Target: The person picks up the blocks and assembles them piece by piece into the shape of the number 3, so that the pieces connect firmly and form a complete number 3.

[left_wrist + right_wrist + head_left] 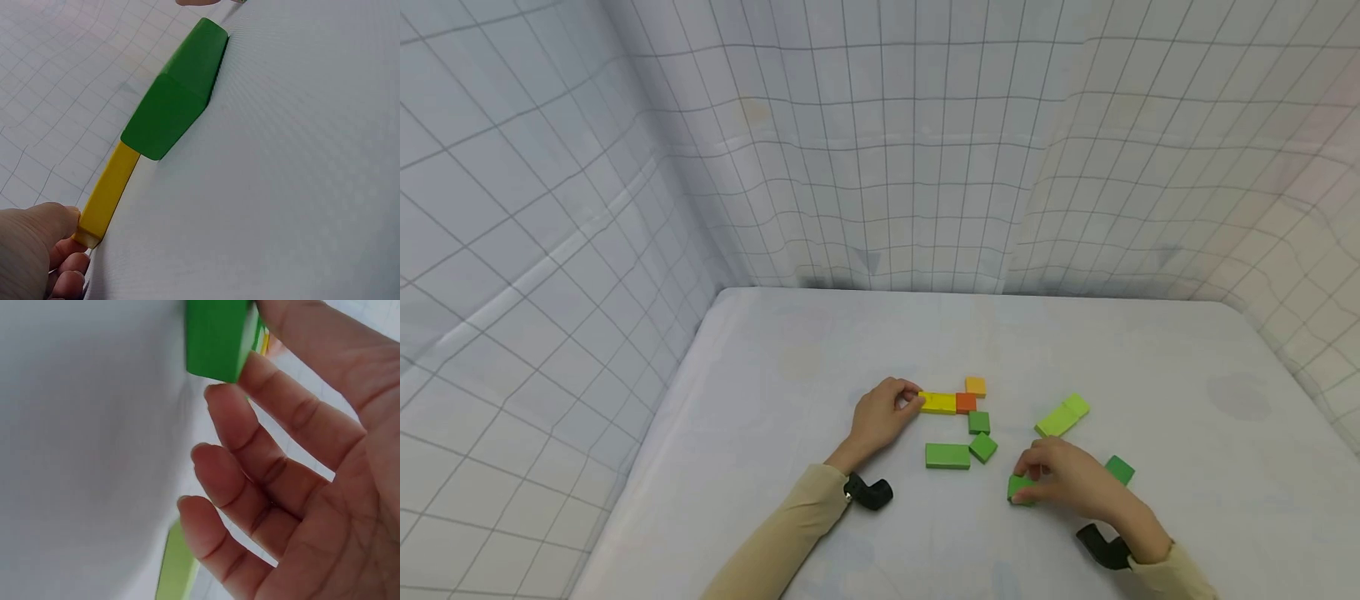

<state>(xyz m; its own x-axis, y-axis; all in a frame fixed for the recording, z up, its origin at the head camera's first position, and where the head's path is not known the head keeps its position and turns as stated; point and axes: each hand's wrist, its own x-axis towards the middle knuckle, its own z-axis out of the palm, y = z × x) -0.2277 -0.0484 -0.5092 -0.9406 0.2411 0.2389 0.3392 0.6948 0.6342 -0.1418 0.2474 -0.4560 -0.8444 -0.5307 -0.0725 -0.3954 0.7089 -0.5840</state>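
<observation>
My left hand (880,415) pinches the left end of a yellow block (938,403) between thumb and fingers; the left wrist view shows that end of the yellow block (109,194) too. Against its right end sits a red-orange block (966,403), with a small orange block (975,386) just behind. Below them are a small green block (979,422), a turned green block (983,447) and a long green block (947,457). Farther right, my right hand (1067,477) holds a green block (1019,490) by thumb and fingertips, low over the table; contact with the surface is unclear.
Beyond the right hand lies a light green block pair (1062,416), set at a slant. A darker green block (1119,469) is to the right of that hand. White cloth covers the table (805,350), and gridded white curtains (880,167) hang behind and at both sides.
</observation>
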